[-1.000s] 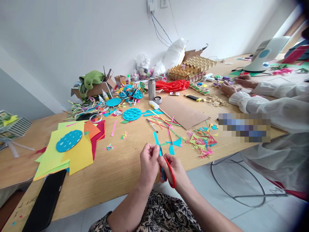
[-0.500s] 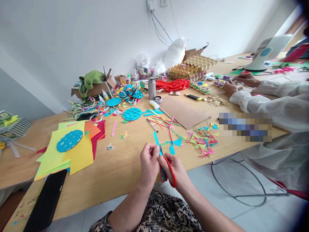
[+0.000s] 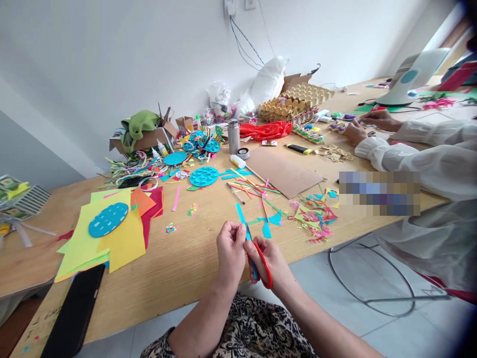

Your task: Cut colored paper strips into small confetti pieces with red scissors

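Observation:
Between the fingertips of my left hand (image 3: 231,248) is a blue paper strip (image 3: 241,214), pinched near its middle. The strip's upper end points away from me, over the table's front edge. My right hand (image 3: 271,258) is closed on red-handled scissors (image 3: 266,268), whose blades lie along the strip, partly hidden by my fingers. The strip's lower end hangs below my right fingers. Just beyond lie blue paper scraps (image 3: 274,219) and thin coloured paper strips (image 3: 253,189). A pen (image 3: 236,193) rests to their left.
Coloured paper sheets (image 3: 124,243) with a blue oval on top, and a black phone (image 3: 74,311), lie at left. Brown cardboard (image 3: 283,171), a steel flask (image 3: 233,136) and paper clippings (image 3: 316,216) are farther off. A co-worker's hands (image 3: 356,133) work at right.
The view has shifted very slightly. Both my hands, the scissors and the blue strip hold nearly the same position.

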Demonstrator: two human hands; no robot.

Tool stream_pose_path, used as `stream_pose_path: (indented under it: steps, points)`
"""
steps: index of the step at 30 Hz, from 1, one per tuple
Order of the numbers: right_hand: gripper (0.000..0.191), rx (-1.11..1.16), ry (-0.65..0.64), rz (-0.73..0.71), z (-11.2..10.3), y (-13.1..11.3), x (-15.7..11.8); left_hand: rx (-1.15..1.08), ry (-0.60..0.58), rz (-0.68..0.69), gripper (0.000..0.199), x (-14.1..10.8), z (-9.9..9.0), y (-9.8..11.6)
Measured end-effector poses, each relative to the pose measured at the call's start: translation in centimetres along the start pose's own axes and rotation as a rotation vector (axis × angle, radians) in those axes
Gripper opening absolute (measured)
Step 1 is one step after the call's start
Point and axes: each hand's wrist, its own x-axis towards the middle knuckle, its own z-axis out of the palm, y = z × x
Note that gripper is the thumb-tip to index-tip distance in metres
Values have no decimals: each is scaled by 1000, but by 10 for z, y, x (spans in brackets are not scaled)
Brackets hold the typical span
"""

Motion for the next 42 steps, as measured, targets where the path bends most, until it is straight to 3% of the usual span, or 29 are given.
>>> stream_pose_path:
  steps: [42]
  points:
    - [46, -28, -1, 55, -1, 8, 1, 10, -18, -3, 22, -1, -3, -8]
